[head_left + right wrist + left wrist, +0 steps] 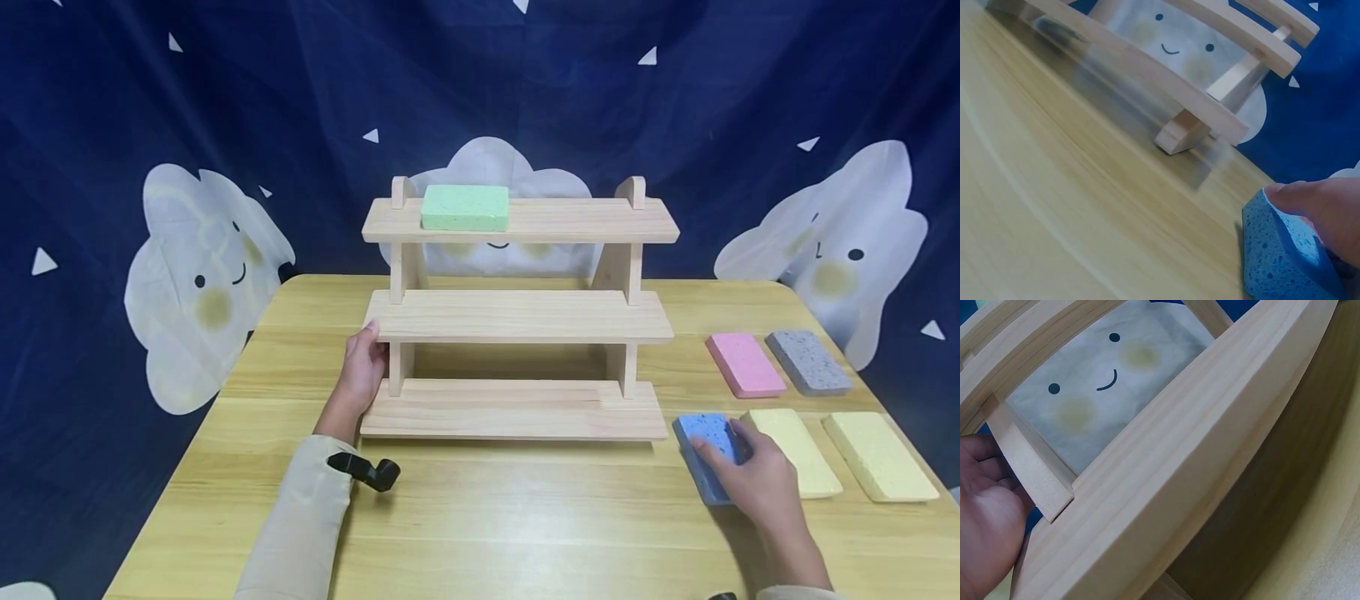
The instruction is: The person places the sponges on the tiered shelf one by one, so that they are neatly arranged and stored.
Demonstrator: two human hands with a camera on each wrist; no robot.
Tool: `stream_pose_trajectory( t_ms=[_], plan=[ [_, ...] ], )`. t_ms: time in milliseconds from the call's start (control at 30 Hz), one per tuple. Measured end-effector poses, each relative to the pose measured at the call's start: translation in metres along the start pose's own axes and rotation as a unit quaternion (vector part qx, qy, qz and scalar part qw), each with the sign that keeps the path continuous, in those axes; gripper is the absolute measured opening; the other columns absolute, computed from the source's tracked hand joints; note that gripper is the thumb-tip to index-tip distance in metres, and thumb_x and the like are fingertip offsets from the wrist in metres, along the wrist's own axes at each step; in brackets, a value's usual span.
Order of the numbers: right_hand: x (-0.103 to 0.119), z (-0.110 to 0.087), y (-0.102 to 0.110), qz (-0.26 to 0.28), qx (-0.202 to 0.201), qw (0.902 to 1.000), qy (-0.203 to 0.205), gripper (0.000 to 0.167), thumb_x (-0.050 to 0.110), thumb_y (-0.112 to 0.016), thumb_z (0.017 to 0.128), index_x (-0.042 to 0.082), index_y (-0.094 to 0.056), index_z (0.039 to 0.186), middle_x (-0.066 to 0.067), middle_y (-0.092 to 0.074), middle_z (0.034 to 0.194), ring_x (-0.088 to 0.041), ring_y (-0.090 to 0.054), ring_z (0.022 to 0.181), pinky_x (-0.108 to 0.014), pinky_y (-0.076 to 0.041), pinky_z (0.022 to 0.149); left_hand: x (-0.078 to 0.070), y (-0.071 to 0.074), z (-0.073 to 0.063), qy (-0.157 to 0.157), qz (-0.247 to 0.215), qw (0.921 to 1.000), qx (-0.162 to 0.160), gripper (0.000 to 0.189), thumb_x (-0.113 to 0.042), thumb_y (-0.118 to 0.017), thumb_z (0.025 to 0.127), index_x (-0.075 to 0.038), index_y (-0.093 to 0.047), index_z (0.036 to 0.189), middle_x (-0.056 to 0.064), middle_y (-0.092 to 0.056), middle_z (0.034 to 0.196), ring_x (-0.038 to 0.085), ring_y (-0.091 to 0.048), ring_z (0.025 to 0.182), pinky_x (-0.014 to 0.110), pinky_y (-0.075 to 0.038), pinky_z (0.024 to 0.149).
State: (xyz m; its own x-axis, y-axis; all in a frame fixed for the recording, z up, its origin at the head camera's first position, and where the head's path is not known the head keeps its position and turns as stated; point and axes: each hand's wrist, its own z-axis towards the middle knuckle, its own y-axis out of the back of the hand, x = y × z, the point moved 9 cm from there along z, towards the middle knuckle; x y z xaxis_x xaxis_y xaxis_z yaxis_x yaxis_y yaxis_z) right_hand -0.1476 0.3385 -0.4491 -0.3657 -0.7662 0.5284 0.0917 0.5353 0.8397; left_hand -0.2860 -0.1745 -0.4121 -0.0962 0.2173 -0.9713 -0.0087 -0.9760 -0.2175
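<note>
My right hand (761, 479) pinches a blue sponge (701, 471) at the front right of the table, with the thumb on its near left face. In the right wrist view the speckled blue sponge (1279, 262) shows below the thumb. A light wooden three-tier shelf (517, 317) stands mid-table. At its left end my left hand (363, 371) grips it, thumb at the edge of the middle tier. The left wrist view has the palm (991, 531) beside the side upright, some fingers hidden behind it. A green sponge (465, 208) lies on the top tier, left of centre.
Right of the shelf lie a pink sponge (745, 365) and a grey sponge (808, 362). Two pale yellow sponges, one (798, 454) close beside my right hand and another (879, 457) near the table's right edge, lie in front of them. A dark blue curtain (315, 100) hangs behind.
</note>
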Motion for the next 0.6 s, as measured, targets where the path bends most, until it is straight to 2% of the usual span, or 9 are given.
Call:
stream_pose_trajectory(
  t_ms=[167,300,600],
  plan=[
    [0.006,-0.003,-0.003,-0.009,0.004,0.9998,0.016,0.09,0.056,-0.062,0.082,-0.011,-0.036,0.137,-0.039,-0.025,0.142,-0.057,-0.027,0.125,-0.065,-0.028,0.098,0.0,0.0,-0.001,0.0,0.004,1.0,0.007,0.061,-0.034,-0.031,0.1,0.014,-0.031,0.138,0.008,-0.041,0.117,0.015,-0.04,0.109,0.027,-0.031,0.101],
    [0.012,-0.004,-0.004,-0.018,0.001,0.9993,0.033,0.092,0.054,-0.065,0.081,-0.014,-0.036,0.135,-0.038,-0.017,0.145,-0.059,-0.025,0.125,-0.066,-0.027,0.098,0.001,0.001,0.0,0.007,0.008,0.9999,0.005,0.057,-0.03,-0.027,0.101,0.013,-0.033,0.137,0.007,-0.042,0.116,0.015,-0.04,0.11,0.027,-0.031,0.102],
    [0.014,-0.004,-0.006,-0.031,0.003,0.9989,0.035,0.094,0.054,-0.066,0.08,-0.016,-0.035,0.134,-0.041,-0.017,0.143,-0.061,-0.027,0.122,-0.067,-0.03,0.096,0.0,-0.001,-0.001,0.019,0.002,0.9998,0.009,0.054,-0.025,-0.024,0.1,0.012,-0.031,0.139,0.01,-0.04,0.118,0.016,-0.04,0.109,0.028,-0.03,0.102]
  ],
)
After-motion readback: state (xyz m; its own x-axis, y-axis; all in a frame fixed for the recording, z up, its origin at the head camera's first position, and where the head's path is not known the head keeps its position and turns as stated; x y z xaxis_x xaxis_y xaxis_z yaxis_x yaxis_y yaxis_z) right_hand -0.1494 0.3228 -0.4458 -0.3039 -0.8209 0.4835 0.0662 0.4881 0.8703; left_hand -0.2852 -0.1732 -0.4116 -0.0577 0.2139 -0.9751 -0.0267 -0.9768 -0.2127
